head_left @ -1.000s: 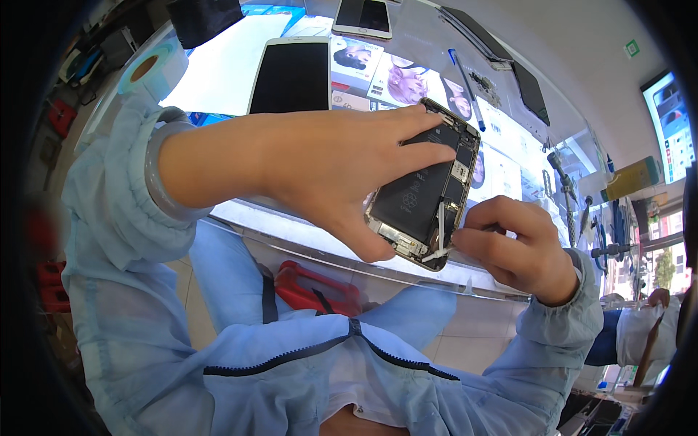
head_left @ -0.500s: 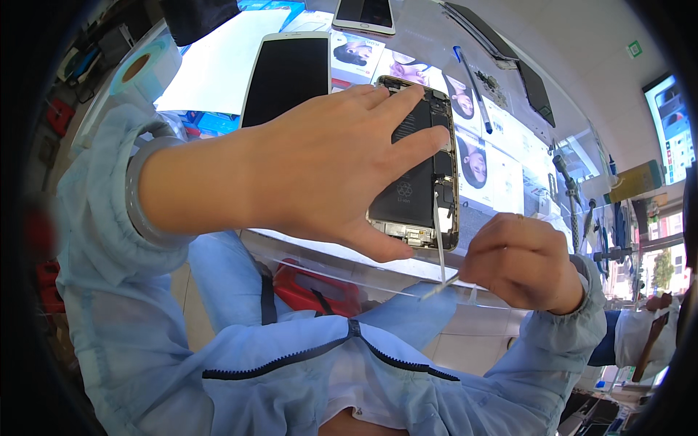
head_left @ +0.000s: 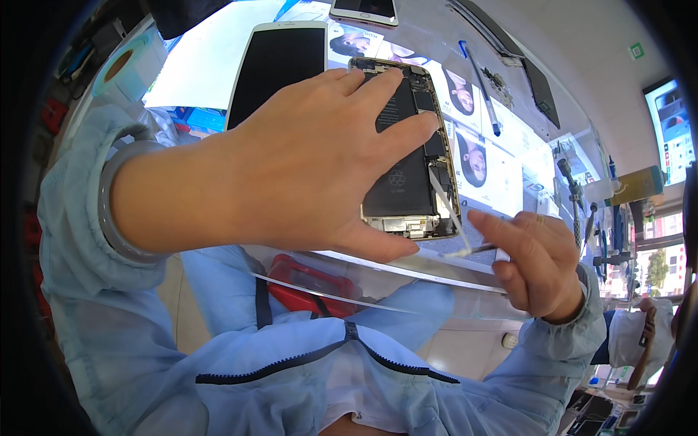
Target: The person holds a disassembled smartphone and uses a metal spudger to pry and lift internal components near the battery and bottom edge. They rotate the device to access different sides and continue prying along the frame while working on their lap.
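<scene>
An opened smartphone (head_left: 398,178) lies on the table, its black battery and inner parts bare. My left hand (head_left: 313,160) spreads flat across it, fingertips on its upper part and thumb by the lower edge. From beside the battery's lower right corner a thin white strip (head_left: 449,207) stretches, taut, toward my right hand (head_left: 534,258). That hand closes on a thin stick-like tool (head_left: 483,249), whose pale tip meets the strip's end; its exact kind is unclear. A white-framed phone screen (head_left: 280,65) lies left of the opened phone, partly under my left hand.
Another phone (head_left: 363,10) lies at the far edge. A blue pen (head_left: 480,87), dark flat panels (head_left: 539,93) and a small heap of tiny parts (head_left: 499,86) are to the right. A tape roll (head_left: 120,67) stands left. A red case (head_left: 313,280) shows below the table edge.
The opened phone and my left hand have shifted slightly left and away from me. My right hand has turned, its index finger now extending along the tool, and the strip slants more to the right.
</scene>
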`<action>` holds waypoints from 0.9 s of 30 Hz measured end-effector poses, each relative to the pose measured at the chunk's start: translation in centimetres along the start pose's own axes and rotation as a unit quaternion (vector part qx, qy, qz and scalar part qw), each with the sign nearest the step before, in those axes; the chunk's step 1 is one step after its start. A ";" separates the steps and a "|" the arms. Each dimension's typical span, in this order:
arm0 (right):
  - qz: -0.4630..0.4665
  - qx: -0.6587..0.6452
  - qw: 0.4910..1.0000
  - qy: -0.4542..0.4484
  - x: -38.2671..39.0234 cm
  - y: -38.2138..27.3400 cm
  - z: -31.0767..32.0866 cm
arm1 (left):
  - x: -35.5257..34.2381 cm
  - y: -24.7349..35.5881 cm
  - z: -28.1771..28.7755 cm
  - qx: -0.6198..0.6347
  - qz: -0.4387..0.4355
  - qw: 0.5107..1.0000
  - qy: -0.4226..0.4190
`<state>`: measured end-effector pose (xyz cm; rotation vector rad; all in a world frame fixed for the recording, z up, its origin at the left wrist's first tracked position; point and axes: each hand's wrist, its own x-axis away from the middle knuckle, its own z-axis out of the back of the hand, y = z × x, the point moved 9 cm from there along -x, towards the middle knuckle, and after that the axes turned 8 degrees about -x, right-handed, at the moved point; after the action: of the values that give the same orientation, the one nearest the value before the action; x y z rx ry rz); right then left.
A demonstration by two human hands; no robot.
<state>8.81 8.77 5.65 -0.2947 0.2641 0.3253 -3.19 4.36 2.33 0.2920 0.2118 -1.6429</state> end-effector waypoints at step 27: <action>0.060 -0.050 0.997 0.007 -0.5 2.4 -1.0 | 0.0 0.4 -0.6 -0.013 -0.025 0.999 -0.047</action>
<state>7.34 10.53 4.29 -0.3814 0.2793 0.4569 -2.74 4.51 1.73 0.1907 0.1712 -1.6986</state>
